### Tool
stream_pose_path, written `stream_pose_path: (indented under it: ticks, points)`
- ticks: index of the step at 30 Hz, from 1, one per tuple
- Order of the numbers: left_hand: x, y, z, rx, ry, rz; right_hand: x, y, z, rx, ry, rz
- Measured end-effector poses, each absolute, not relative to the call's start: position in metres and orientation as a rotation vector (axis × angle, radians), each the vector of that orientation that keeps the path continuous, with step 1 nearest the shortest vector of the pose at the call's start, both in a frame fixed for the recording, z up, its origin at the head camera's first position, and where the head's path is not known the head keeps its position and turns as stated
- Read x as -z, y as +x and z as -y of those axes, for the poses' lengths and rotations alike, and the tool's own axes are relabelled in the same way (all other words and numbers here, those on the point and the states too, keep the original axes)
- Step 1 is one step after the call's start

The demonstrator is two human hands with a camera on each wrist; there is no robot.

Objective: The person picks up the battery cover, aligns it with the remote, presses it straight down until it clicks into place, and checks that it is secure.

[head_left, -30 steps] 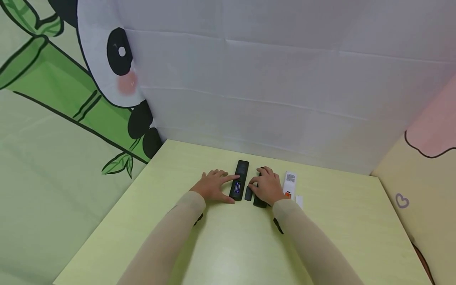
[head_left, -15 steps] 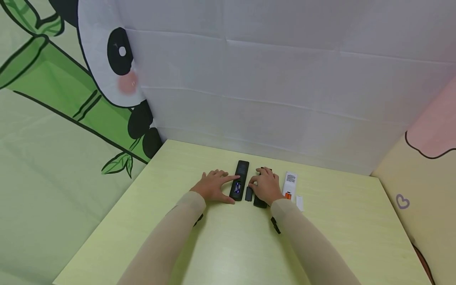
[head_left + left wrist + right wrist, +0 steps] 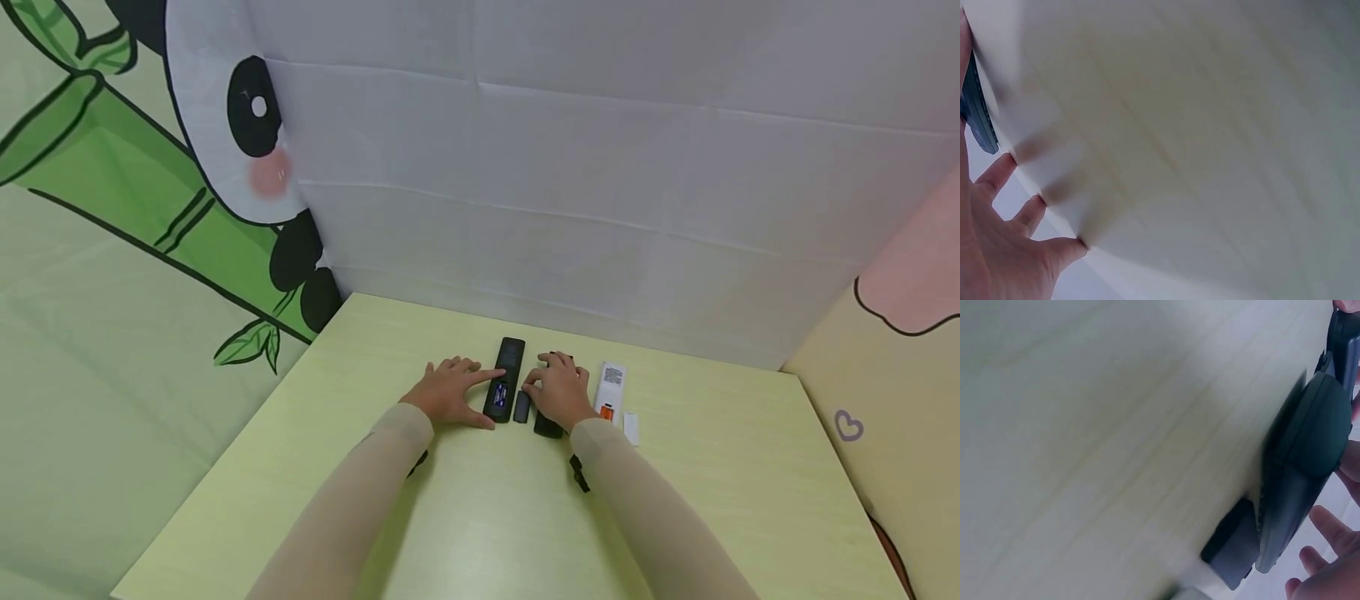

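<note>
Backdrop [image 3: 562, 150]: one, pale, creased, printed panda at left. Table [image 3: 480, 525]: one, pale yellow, against the backdrop. Sleeves [image 3: 345, 508]: two, beige. Left hand [image 3: 447, 393]: fingers spread, index fingertip on the first black remote, thumb beside its near end. Right hand [image 3: 561, 392]: fingers bent over the second black remote, thumb side at the dark cover's far end; whether it pinched the cover could not be told. First black remote [image 3: 512, 357]: on the table between the hands, compartment uncovered. Second black remote [image 3: 548, 427]: partly hidden beneath the right hand. White remote [image 3: 612, 375]: right of that hand, orange patch showing. Dark cover [image 3: 522, 409]: between the black remotes. White cover [image 3: 631, 429]: beside the white remote. Batteries [image 3: 500, 395]: bluish, in the first remote's compartment.
</note>
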State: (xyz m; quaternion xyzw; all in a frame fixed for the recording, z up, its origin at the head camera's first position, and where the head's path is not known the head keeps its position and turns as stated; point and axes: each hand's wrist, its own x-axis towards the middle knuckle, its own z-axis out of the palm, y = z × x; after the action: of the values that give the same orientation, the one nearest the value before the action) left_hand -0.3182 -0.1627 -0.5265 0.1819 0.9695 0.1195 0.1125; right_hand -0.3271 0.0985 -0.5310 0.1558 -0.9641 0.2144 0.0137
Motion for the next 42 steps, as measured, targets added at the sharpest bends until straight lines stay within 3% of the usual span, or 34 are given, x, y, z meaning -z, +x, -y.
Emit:
stream_pose_path:
  ticks: [42]
  points:
    - [0.527,-0.325,0.155,-0.384,0.488,-2.853,0.52,-0.341,-0.081,-0.847,0.52,2.84]
